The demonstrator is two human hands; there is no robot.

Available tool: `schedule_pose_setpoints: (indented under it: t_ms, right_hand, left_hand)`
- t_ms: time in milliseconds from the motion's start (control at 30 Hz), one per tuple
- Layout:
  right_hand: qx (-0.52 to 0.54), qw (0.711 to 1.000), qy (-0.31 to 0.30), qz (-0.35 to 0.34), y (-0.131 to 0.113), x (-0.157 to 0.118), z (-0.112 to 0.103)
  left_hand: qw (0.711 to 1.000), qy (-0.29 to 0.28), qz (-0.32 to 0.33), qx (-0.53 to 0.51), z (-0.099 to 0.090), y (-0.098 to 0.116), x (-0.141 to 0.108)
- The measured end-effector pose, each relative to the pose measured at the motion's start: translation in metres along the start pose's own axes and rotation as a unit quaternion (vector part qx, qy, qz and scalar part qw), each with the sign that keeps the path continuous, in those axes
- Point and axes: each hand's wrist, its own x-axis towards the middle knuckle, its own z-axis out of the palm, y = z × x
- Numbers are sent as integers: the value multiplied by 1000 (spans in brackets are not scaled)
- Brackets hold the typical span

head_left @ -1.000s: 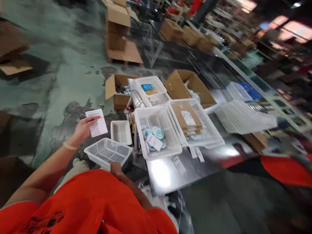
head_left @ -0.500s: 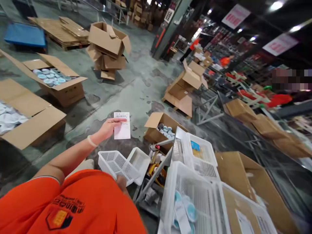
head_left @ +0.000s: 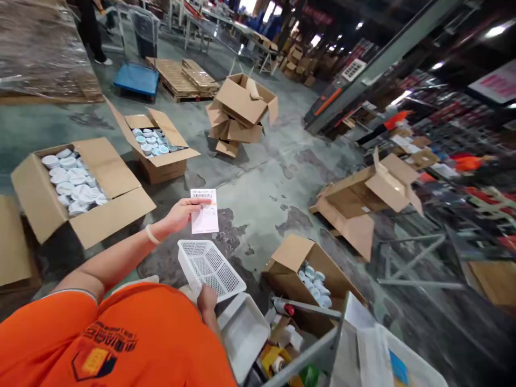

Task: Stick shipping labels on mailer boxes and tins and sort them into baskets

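Note:
My left hand reaches forward, fingers closed on a white printed slip with a barcode along its top. The slip faces up over the floor. Down by my body, my right hand grips the near rim of a white perforated plastic basket. Nothing shows inside the basket, and part of that hand's grip is hidden. Just below it sits a white solid-walled bin, close to my right forearm.
Open cartons of round white and pale-blue items stand at left, beyond it, and at right. A metal-framed cart with white bins is at lower right. Stacked empty cartons and a blue trolley stand farther off.
My view has turned left, bringing the left carton fully in. The basket has come away from the white bin, toward the slip. Both hands keep their holds.

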Motion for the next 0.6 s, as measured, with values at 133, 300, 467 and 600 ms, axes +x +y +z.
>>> schedule_pose_setpoints:
  t_ms: [133, 300, 467, 600]
  right_hand:
    - [-13, 999, -34, 1, -25, 54, -34]
    - [-37, 996, -73, -38, -38, 139, -75]
    - [-57, 993, -74, -72, -49, 251, -141]
    - [-92, 990, -53, -97, -69, 324, -207]
  left_hand:
    - [999, 40, 29, -4, -28, 26, 36]
    - [993, 98, 59, -31, -54, 47, 96]
    - [979, 164, 104, -61, -69, 67, 170]
    - [959, 238, 131, -85, -77, 89, 219]
